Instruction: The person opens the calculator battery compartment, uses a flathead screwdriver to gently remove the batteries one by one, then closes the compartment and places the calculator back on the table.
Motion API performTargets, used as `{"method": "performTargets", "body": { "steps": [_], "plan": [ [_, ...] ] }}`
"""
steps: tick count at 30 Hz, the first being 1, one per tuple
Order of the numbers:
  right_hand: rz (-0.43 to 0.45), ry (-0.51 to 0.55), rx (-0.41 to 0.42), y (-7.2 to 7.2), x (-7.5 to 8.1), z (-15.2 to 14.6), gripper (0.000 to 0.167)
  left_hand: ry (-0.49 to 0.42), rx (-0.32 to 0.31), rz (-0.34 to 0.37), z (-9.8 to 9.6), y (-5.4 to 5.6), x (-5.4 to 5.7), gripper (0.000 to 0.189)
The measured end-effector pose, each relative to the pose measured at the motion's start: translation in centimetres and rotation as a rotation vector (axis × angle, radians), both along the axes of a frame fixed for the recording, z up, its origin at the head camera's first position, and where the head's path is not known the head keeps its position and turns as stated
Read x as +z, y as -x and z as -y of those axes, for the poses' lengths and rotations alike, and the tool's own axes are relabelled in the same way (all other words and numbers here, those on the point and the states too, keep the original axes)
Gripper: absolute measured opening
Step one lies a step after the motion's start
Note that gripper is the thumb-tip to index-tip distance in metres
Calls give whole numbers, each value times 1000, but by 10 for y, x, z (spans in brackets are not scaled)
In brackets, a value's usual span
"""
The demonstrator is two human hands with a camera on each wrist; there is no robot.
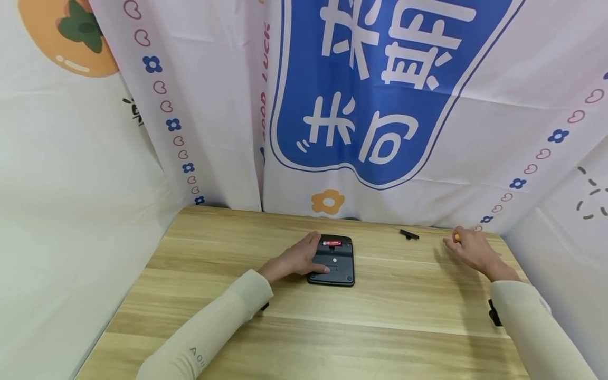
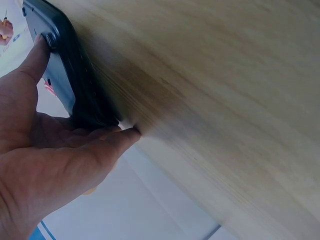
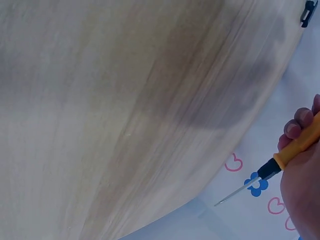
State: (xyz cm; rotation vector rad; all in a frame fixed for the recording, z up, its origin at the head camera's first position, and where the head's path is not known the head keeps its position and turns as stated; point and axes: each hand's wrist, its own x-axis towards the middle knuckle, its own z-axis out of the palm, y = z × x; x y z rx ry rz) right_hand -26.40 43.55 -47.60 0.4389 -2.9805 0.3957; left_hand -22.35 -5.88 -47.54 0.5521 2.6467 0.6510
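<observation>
Orange shows inside the curled fingers of the right hand (image 1: 475,253), which holds a screwdriver (image 3: 270,168) by its handle; the bare steel shaft points to the right, away from the black device (image 1: 341,264). The left hand (image 1: 300,257) grips that device, thumb on the upward face and the other fingers about its left side, so it is much the nearer hand. From the right fingers the device lies well apart, to the left and slightly nearer the person; its long axis runs away from the person, roughly crosswise to the tool. It is a flat black slab with rounded corners, on or just above the counter (image 1: 380,301), its underside apparently up: round feet near the corners, a small white dot near the middle, and at the far end an open slot where a red battery (image 1: 332,243) lies crosswise. Between device and right hand, near the far edge of the counter, lies a small black cover (image 1: 409,234) with a short tab. Beyond hangs a white cloth (image 1: 223,105) printed in blue and pink.
</observation>
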Motion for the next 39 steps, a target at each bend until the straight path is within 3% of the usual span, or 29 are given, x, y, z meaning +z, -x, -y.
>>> {"method": "performTargets", "body": {
  "steps": [3,9,14,28,39],
  "plan": [
    [19,-2,9,0,-3,-1,30,0,1,0,0,0,0,105],
    [140,-13,-10,-3,-7,-2,35,10,1,2,-1,0,0,104],
    [175,-13,-14,-6,-12,-3,34,7,-1,3,-1,-1,1,103],
    [153,-22,38,-11,-25,-1,32,1,-6,2,-1,-1,2,103],
    [127,-43,31,-10,-29,3,29,-3,-2,-3,1,-1,2,103]
  ]
}}
